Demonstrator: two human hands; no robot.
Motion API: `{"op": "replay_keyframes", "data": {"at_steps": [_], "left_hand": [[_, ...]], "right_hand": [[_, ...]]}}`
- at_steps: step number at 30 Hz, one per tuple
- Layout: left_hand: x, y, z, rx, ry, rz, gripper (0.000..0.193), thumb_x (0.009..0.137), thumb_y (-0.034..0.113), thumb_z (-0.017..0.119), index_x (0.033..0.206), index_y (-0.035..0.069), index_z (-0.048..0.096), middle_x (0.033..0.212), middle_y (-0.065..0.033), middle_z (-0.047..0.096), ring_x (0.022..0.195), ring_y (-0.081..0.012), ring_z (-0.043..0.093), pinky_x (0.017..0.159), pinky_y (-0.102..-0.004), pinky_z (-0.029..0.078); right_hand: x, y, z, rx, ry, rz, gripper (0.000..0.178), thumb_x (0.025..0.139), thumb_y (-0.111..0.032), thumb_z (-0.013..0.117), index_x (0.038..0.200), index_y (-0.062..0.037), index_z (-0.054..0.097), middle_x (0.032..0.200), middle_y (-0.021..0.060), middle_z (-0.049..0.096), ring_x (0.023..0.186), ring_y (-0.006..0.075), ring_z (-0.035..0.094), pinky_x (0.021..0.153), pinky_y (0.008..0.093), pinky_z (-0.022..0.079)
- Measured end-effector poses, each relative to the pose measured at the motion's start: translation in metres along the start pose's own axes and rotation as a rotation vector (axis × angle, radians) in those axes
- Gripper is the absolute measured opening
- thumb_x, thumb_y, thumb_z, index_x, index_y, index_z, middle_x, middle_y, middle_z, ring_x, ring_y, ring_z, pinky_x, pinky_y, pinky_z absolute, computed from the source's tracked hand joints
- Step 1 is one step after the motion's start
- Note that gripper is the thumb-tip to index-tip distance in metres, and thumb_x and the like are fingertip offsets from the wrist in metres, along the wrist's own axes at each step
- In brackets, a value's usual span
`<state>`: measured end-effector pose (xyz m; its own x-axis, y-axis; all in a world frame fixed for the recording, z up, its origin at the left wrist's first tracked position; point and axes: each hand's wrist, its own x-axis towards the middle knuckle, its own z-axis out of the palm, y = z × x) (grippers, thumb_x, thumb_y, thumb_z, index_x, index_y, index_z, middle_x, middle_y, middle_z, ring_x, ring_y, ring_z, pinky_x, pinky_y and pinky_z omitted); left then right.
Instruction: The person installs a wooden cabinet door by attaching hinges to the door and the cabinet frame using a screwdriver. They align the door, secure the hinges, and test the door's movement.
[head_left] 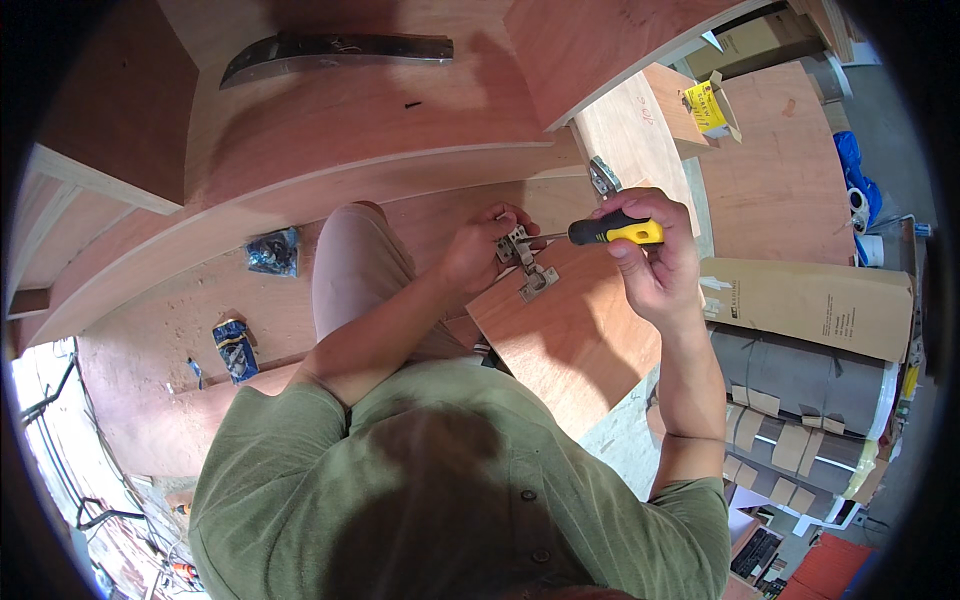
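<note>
Near the middle, my left hand [484,248] has its fingers closed around one end of a metal cabinet hinge [538,281]. The hinge's cup end lies over a reddish wooden panel [575,335]. In my right hand [660,262] is a screwdriver [618,231] with a yellow and black handle. Its thin shaft points left, and the tip meets the hinge plate beside my left fingers; whether it sits in a screw is too small to tell. A second metal hinge [604,176] stands at the edge of the wood just beyond my right hand.
A wooden cabinet shelf [340,120] spans the far side, bearing a dark curved metal strip [340,55] and a small dark screw [412,105]. A yellow screw box [708,108] stands at right, above a cardboard carton [810,308]. Plastic packets [272,252] lie at left.
</note>
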<state>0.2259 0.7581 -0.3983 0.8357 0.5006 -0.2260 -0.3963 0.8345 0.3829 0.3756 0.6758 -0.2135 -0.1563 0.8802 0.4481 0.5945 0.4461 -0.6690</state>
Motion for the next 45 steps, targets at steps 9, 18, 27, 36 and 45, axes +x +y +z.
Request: {"op": "replay_keyframes", "data": {"at_steps": [9,18,27,36,45], "left_hand": [[0.001,0.0,0.0,0.01,-0.001,-0.005,0.026,0.103,0.022,0.036,0.108,0.001,0.052,0.105,-0.0168,0.059,0.102,-0.0317,0.062,0.093,-0.045,0.049],[-0.001,0.001,0.006,0.048,-0.002,0.02,0.023,0.102,0.02,0.039,0.106,0.001,0.053,0.104,-0.0152,0.06,0.097,-0.0284,0.062,0.089,-0.0426,0.05],[0.0,0.0,0.004,0.019,0.004,0.024,0.017,0.102,0.016,0.039,0.105,0.003,0.05,0.101,-0.013,0.059,0.097,-0.0287,0.064,0.084,-0.0394,0.053],[0.002,-0.002,0.002,-0.007,0.015,0.014,0.018,0.103,0.016,0.039,0.102,0.003,0.05,0.101,-0.0134,0.059,0.097,-0.0297,0.064,0.083,-0.0411,0.054],[0.002,-0.002,-0.001,0.03,0.001,0.009,0.016,0.103,0.016,0.039,0.104,0.003,0.048,0.103,-0.0132,0.058,0.098,-0.0301,0.064,0.084,-0.0409,0.054]], "right_hand": [[-0.002,0.001,-0.01,0.047,-0.178,-0.077,0.029,0.079,0.004,0.066,0.104,-0.0033,0.053,0.109,0.019,0.059,0.093,0.0305,0.06,0.082,0.0383,0.049],[0.028,-0.021,-0.031,0.126,-0.432,-0.002,0.035,0.069,0.012,0.047,0.098,-0.0016,0.06,0.113,0.0213,0.056,0.105,0.0336,0.058,0.089,0.0425,0.048],[0.031,-0.037,-0.018,0.032,-0.488,0.012,0.026,0.074,0.008,0.057,0.098,-0.0007,0.063,0.115,0.0227,0.059,0.104,0.0334,0.061,0.086,0.0366,0.051],[0.02,-0.028,-0.009,-0.366,-0.147,-0.069,0.042,0.067,-0.016,0.082,0.1,-0.0011,0.06,0.091,0.013,0.066,0.077,0.0283,0.065,0.066,0.0343,0.054],[0.01,-0.022,0.009,-0.601,0.078,-0.061,0.051,0.06,-0.028,0.089,0.092,-0.0023,0.06,0.078,0.0104,0.064,0.063,0.0237,0.065,0.052,0.031,0.052]]}}
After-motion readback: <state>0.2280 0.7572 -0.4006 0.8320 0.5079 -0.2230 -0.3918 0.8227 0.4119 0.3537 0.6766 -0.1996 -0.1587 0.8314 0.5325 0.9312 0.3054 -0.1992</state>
